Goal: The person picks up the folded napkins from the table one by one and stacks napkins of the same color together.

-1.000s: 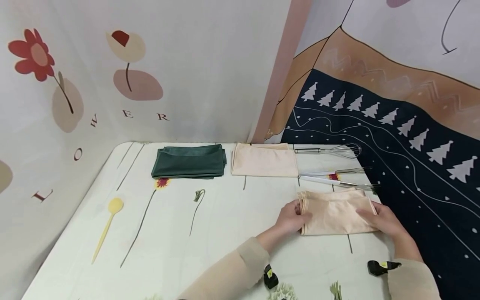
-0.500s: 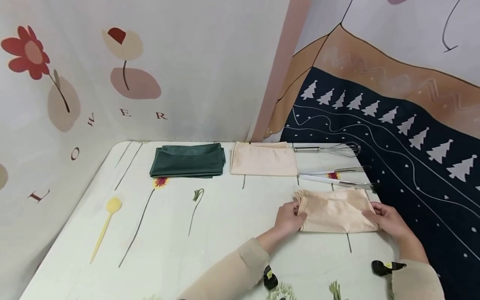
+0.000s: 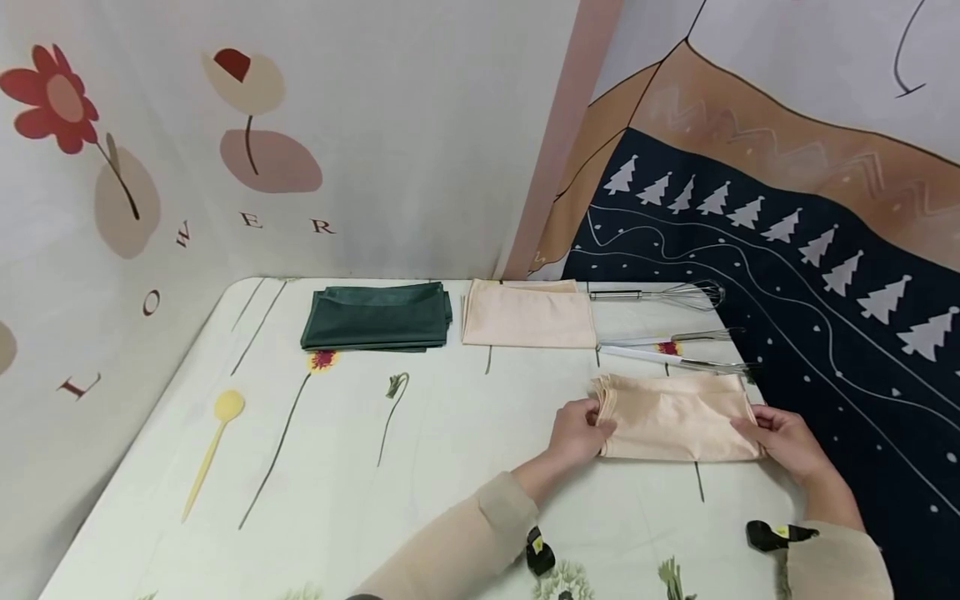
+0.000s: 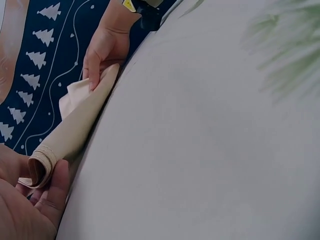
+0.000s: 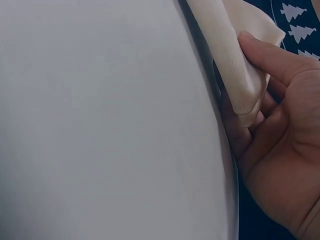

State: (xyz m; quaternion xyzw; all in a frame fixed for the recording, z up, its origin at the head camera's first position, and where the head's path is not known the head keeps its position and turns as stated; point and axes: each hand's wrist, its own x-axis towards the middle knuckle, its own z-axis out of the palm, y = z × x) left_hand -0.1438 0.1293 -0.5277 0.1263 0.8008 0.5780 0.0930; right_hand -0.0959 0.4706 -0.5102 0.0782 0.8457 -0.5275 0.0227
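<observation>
A folded peach satin cloth [image 3: 675, 417] is held at its two ends near the table's right side. My left hand [image 3: 577, 433] grips its left end, thumb on top and fingers beneath; in the left wrist view that end of the cloth [image 4: 70, 130] shows rolled, layered edges. My right hand [image 3: 787, 442] pinches the other end. In the right wrist view, the right thumb presses on the cloth [image 5: 225, 55] while the fingers pass under it. Just behind the cloth lie two utensils with white handles [image 3: 645, 353] and metal heads.
At the back of the table [image 3: 450, 500] lie a folded dark green cloth [image 3: 375, 318], a folded pale pink cloth [image 3: 528, 315] and a wire whisk [image 3: 660, 296]. A yellow spoon [image 3: 213, 442] rests at the left. Patterned fabric hangs behind and to the right.
The right hand has shifted slightly right and its end of the cloth has spread a little that way. The left hand keeps its grip. The table items stay put.
</observation>
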